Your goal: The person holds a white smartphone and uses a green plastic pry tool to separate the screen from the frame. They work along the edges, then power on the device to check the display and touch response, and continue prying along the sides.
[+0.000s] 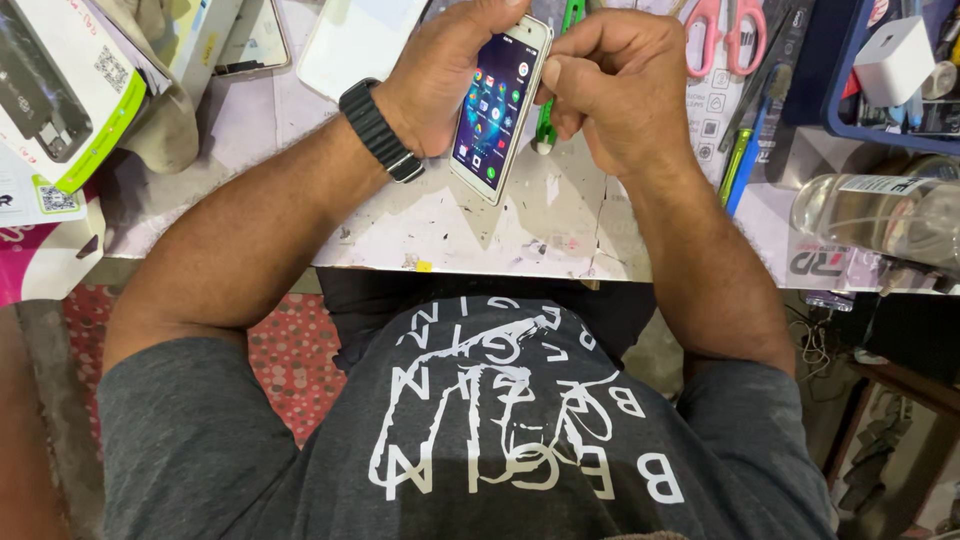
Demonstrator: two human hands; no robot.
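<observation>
My left hand (440, 70) grips a white smartphone (497, 108) from behind, its lit screen full of app icons tilted toward me. A black watch band (380, 130) wraps that wrist. My right hand (620, 85) is closed against the phone's right edge, thumb pressing on the side near the top. A green-handled tool (547, 122) pokes out below my right hand; whether the fingers hold it I cannot tell. Both hands hover over a scuffed white worktable (420, 215).
Cardboard product boxes (60, 90) sit at the left. Pink-handled scissors (728, 35), pens and a blue tool (745, 165) lie to the right. A blue tray (895, 70) holding a white charger and a clear plastic jar (880, 215) stand at the far right.
</observation>
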